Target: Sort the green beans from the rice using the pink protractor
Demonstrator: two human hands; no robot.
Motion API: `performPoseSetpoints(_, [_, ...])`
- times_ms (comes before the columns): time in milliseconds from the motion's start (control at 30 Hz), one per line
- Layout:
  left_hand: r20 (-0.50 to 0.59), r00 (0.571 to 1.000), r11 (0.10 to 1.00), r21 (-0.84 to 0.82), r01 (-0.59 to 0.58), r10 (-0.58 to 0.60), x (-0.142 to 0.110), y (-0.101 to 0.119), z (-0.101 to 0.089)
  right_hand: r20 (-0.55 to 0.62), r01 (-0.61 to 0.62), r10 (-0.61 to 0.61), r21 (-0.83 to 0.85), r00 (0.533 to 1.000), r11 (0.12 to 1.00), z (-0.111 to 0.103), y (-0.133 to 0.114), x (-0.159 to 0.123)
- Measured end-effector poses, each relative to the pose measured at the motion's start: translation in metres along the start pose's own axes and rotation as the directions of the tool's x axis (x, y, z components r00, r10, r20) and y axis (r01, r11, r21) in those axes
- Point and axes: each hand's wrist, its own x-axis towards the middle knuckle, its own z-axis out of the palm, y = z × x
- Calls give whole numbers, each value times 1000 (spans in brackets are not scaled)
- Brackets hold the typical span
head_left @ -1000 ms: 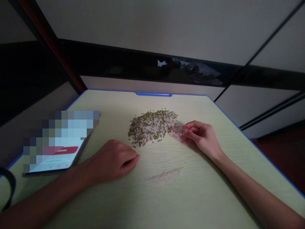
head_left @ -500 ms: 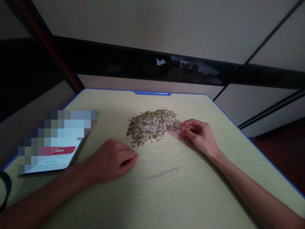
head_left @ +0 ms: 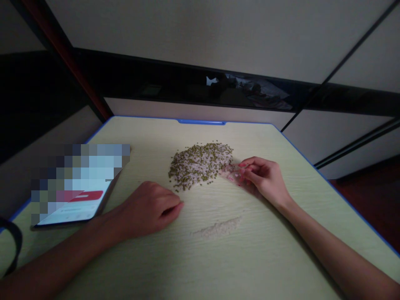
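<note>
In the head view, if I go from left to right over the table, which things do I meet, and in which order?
Black loop → tablet → left hand → pile of green and pale grains → clear plastic → right hand.

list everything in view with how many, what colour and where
mixed pile of beans and grains: one, green and whitish, mid-table
small grain pile: one, pale, nearer the wearer
clear plastic piece: one, transparent with pinkish-red marks, right of the mixed pile
tablet: one, lit screen, dark rim, table's left side
table: one, pale wood-look top, blue edge, under the piles
strap-like loop: one, black, far left
panelling: pale with black band, behind table
left hand: one, bare, curled on table
right hand: one, bare, pinching clear plastic piece
</note>
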Motion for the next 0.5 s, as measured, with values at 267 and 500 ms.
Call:
performPoseSetpoints(267, [-3, 1000, 1000, 4, 6, -6, 1, 1, 0, -10, -21, 21, 10, 1000, 1000, -1, 2, 1])
performPoseSetpoints(500, [-7, 1000, 1000, 12, -9, 9, 0, 0, 1, -60, -23, 23, 2, 998, 1000, -2, 4, 2])
